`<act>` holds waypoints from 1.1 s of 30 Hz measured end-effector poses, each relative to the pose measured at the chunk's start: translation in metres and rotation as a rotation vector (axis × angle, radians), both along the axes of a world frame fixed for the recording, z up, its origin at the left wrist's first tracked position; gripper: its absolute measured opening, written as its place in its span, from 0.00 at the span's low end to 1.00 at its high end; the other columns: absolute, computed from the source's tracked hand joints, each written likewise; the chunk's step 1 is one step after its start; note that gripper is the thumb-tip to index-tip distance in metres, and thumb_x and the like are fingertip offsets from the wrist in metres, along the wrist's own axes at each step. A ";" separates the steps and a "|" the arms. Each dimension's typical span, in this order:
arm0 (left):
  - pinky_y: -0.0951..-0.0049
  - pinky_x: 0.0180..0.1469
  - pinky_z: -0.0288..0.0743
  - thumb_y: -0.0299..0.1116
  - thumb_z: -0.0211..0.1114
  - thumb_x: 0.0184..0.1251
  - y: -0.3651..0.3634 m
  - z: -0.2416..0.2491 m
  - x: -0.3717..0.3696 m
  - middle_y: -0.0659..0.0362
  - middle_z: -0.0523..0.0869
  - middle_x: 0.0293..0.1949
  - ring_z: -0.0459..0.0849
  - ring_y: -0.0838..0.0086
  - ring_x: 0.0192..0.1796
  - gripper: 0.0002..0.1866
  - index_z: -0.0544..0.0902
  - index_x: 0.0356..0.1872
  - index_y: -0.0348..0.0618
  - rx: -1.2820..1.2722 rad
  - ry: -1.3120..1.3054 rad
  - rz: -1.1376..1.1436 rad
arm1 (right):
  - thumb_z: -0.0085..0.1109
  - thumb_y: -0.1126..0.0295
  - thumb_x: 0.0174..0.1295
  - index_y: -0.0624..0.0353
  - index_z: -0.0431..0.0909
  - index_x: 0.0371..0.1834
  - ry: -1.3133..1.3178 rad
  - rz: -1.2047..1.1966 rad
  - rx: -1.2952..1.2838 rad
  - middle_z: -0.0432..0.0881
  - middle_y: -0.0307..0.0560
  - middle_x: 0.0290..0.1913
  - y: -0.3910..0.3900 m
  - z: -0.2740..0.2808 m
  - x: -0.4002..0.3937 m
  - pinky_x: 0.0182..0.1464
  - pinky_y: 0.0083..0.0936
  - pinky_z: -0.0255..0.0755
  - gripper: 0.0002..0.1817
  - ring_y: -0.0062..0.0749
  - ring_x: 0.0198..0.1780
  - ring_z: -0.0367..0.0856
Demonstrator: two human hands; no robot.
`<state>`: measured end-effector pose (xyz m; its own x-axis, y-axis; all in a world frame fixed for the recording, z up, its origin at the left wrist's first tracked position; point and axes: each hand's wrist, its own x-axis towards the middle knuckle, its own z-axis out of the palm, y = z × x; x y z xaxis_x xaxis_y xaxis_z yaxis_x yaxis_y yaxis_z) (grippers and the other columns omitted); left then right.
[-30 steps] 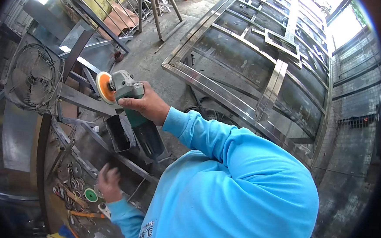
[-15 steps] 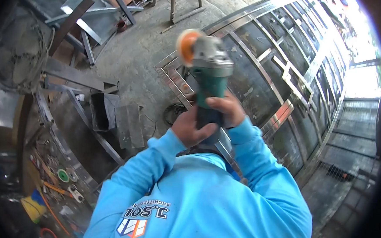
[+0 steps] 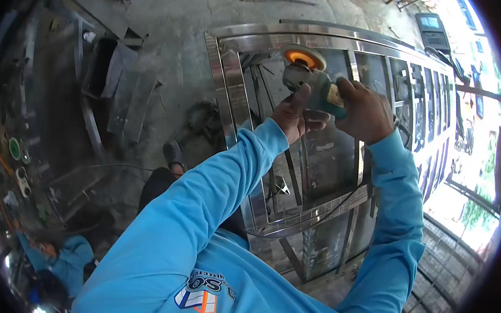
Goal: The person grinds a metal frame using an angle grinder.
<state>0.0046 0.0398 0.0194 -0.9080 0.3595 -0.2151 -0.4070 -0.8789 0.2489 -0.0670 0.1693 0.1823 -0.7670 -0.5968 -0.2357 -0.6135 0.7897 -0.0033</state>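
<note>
An angle grinder (image 3: 327, 95) with a green body, a grey metal head and a round orange-and-white disc (image 3: 304, 57) is held above a shiny metal frame (image 3: 232, 83). Around the rear of its body, my right hand (image 3: 368, 113) is closed. My left hand (image 3: 295, 118) supports the grinder's head from the near side, its thumb up against the metal and its fingers curled below. The disc faces away from me, over the frame's far bar. A dark power cord (image 3: 315, 218) runs in a curve across the frame.
Metal offcuts (image 3: 132, 106) and a box-shaped piece (image 3: 100, 67) lie on the concrete floor at left. Small tools and discs (image 3: 14, 149) clutter the far left. A co-worker in a blue top (image 3: 72, 260) is low at lower left. A metal grating (image 3: 445, 254) is at right.
My view has swung to the right. The grinder has turned from upright to sideways and is now over the metal frame. My left hand has shifted from its body to its head.
</note>
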 end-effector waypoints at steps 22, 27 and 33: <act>0.71 0.46 0.81 0.64 0.68 0.65 0.012 -0.042 -0.005 0.61 0.86 0.48 0.86 0.74 0.48 0.34 0.78 0.58 0.47 -0.007 -0.194 0.332 | 0.74 0.59 0.42 0.53 0.74 0.49 -0.127 -0.021 0.230 0.86 0.53 0.43 -0.044 -0.064 -0.022 0.46 0.48 0.80 0.29 0.59 0.45 0.85; 0.70 0.48 0.78 0.63 0.69 0.64 0.011 -0.044 -0.004 0.63 0.86 0.48 0.85 0.75 0.48 0.32 0.78 0.59 0.50 0.039 -0.198 0.457 | 0.74 0.58 0.44 0.52 0.75 0.50 -0.043 0.135 0.225 0.84 0.51 0.41 -0.058 -0.065 -0.026 0.44 0.46 0.81 0.29 0.55 0.43 0.87; 0.70 0.51 0.76 0.64 0.69 0.64 0.011 -0.045 -0.009 0.64 0.86 0.48 0.84 0.76 0.50 0.33 0.78 0.59 0.51 0.096 -0.157 0.560 | 0.74 0.57 0.46 0.51 0.75 0.50 0.046 0.282 0.195 0.83 0.48 0.39 -0.067 -0.070 -0.034 0.42 0.44 0.81 0.28 0.50 0.43 0.87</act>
<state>-0.0046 0.0505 -0.0257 -0.9249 -0.1413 -0.3529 0.1003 -0.9862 0.1318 -0.1014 0.1025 0.1120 -0.5910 -0.7336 -0.3356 -0.8035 0.5723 0.1638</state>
